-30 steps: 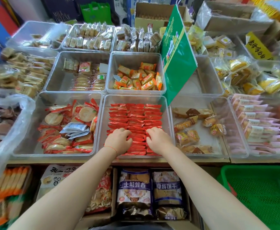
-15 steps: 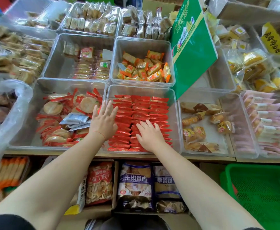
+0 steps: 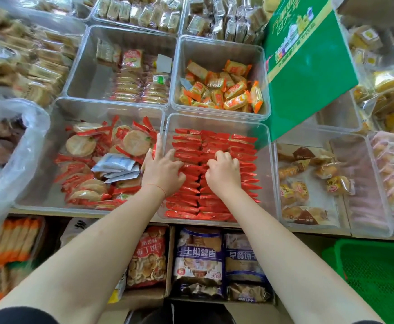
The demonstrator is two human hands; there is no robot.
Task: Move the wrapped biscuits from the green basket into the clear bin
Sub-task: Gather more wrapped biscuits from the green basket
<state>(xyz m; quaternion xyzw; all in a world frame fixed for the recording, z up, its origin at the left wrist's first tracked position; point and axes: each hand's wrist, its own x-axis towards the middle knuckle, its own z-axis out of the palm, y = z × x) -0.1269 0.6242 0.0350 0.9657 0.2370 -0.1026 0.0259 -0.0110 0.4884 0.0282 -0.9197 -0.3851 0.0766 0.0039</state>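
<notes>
Hands on red biscuit packs (image 3: 217, 146) in clear bin (image 3: 267, 174): L hand (image 3: 162, 170) flat, R hand (image 3: 224, 170) curled, grip unclear.

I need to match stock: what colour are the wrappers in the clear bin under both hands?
Red, on the wrapped biscuits, seen in the head view.

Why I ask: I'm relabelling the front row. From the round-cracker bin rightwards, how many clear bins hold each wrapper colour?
Red wrappers: 2, the round-cracker bin and the biscuit bin
Brown and yellow wrappers: 1, the cake bin
Pink wrappers: 1, the end bin, cut off by the frame edge
Total: 4 bins
</notes>
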